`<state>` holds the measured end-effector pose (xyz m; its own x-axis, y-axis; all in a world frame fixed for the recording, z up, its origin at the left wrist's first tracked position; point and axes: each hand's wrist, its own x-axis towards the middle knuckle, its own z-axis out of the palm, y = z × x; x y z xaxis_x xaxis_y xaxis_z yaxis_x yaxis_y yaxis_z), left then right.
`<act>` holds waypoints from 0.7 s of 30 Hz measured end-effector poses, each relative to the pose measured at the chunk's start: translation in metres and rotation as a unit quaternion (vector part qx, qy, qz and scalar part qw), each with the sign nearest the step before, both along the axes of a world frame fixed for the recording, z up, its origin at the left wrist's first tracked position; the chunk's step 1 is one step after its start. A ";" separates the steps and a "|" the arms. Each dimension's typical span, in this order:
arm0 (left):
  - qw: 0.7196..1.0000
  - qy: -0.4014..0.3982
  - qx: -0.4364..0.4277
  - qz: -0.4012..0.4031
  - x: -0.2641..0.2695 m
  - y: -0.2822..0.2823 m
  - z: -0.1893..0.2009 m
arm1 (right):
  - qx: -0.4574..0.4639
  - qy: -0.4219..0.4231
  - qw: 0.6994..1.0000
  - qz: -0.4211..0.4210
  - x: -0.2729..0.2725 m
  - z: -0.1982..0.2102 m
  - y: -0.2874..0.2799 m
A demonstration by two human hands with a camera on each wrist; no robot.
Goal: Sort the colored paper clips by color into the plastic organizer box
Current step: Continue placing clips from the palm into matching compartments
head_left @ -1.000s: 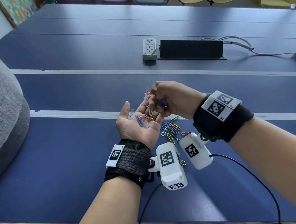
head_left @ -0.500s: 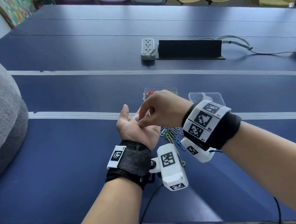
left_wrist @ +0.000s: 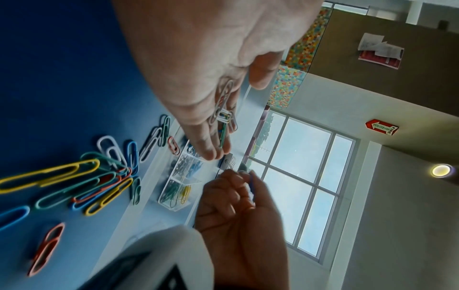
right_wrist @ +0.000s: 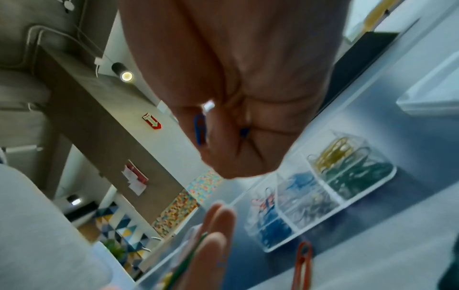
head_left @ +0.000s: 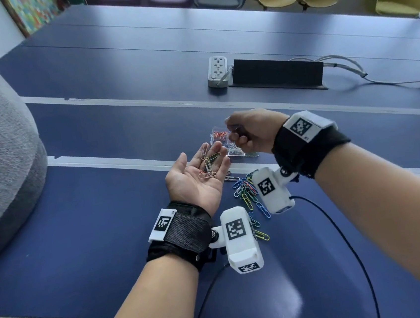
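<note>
Two hands: both hover over the blue table (head_left: 109, 247), close to the organizer box (head_left: 244, 152).
Left hand (head_left: 195, 181): palm up, fingers nearly straight, just on the near side of the organizer box; several loose clips (head_left: 208, 163) lie on the palm and fingers, white, green, yellow and pink among them.
Right hand (head_left: 250, 131): fingers curled, hanging over the organizer box; thumb and fingers pinch a blue paper clip (right_wrist: 200, 129), blurred in the right wrist view, and a second blue bit peeps between the fingers.
Organizer box: clear plastic with compartments; the right hand covers most of it in the head view. The right wrist view shows yellow, green, blue, white and red clips in separate cells.
Unsorted pile (head_left: 246, 194): mixed clips on the table, near side of the organizer box, partly hidden behind the wrist cameras.
Hard to make out: how many clips the right hand holds; the exact count on the left palm.
Beyond the organizer box: power strip (head_left: 218, 71) beside a black cable flap (head_left: 276, 75).
</note>
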<state>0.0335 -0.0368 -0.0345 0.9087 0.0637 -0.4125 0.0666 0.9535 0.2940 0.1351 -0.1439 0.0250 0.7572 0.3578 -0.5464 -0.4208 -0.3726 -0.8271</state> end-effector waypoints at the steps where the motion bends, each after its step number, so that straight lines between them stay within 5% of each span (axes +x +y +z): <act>1: 1.000 0.000 0.002 0.002 0.000 0.001 0.000 | -0.020 -0.009 1.000 0.015 0.006 -0.004 0.001; 4: 1.000 0.002 0.004 0.008 0.001 0.004 -0.001 | -0.134 -0.086 0.984 0.076 0.019 -0.011 0.010; 9: 1.000 -0.002 -0.005 0.012 -0.001 0.013 -0.004 | -0.348 -0.275 0.882 0.160 0.029 -0.012 0.029; 16: 1.000 -0.010 -0.012 0.015 -0.002 0.021 -0.004 | -0.370 -0.360 0.834 0.194 0.018 -0.013 0.040; 21: 1.000 -0.011 -0.013 0.015 -0.002 0.022 -0.004 | -0.338 -0.362 0.855 0.155 0.016 -0.003 0.034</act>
